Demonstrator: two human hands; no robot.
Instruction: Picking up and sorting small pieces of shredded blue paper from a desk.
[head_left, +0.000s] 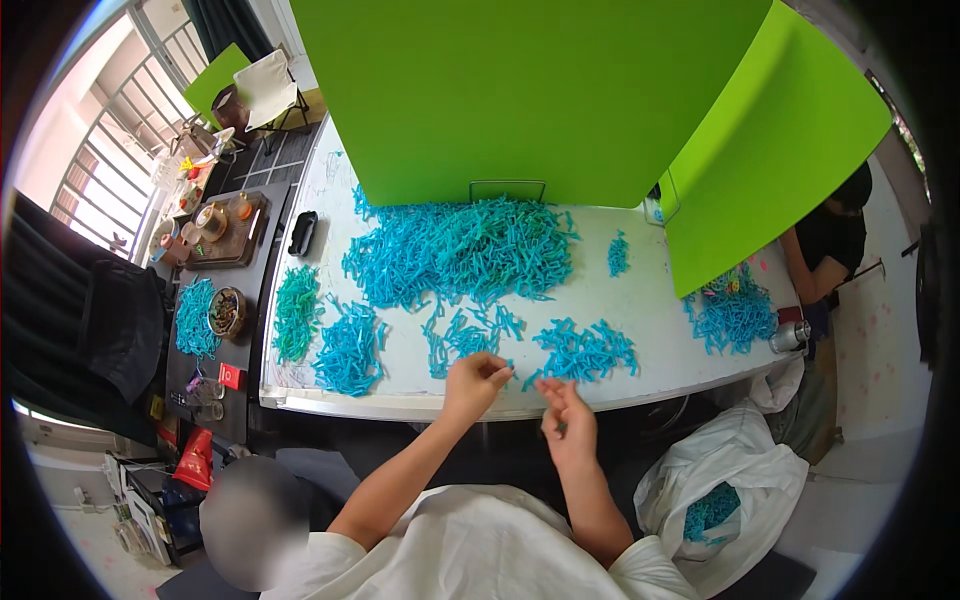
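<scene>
Both hands worked at the near edge of the white surface (640,330). The left hand (476,384) was pinched on a small blue piece (505,372) at that edge, fingers curled around it. The right hand (566,412) was half-closed, fingertips bent inward just off the edge; whether it held a piece I could not tell. Just beyond the hands lay a small blue pile (585,352), and left of it along the same edge a neater blue bunch (350,350) and a teal-green bunch (296,312), which looked like pieces already gathered by colour. Further in from the edge, the big blue heap (460,252) spread loose against the green screen (530,95), so by my judgement most of the pieces were not yet handled and only a lesser part was done. Right of the near edge, below the surface, a white bag (735,475) hung open with blue pieces inside. At the far right end of the surface another person (828,240) sat by a separate blue pile (732,312) behind a second green panel (775,150). Left of the surface stood a dark side table (215,375) with a tea tray (225,228).
</scene>
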